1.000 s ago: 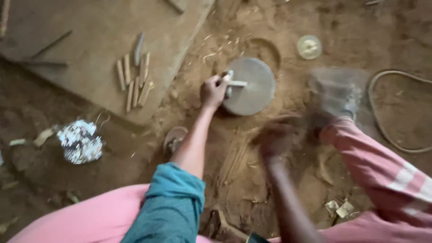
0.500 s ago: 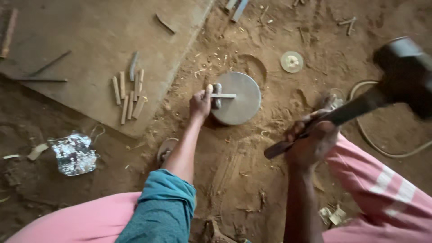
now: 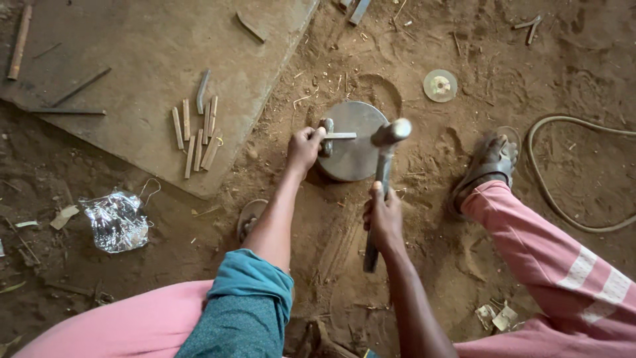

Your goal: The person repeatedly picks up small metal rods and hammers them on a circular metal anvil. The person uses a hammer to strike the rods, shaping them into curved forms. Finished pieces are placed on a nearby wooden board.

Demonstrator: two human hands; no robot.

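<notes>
Hands first, as they are nearest to me. My right hand [image 3: 384,215] is closed around the handle of the hammer [image 3: 383,169], low on the shaft. Its head is down, at the tip of the strip [image 3: 340,136]. My left hand [image 3: 303,149] pinches the other end of this strip together with a short block. The strip lies flat across the plate [image 3: 354,162], a round grey one sunk in the sand, a little farther than both hands.

I judge this as the striking step, at the moment of contact. Another blow would need the strip kept flat and the left fingers clear of the head.

Of packages, a crumpled silver wrapper [image 3: 116,221] lies near left on the dirt, and torn pale scraps [image 3: 497,317] near right. No label or sign is readable. Far right lies a small round disc [image 3: 440,85].
</notes>
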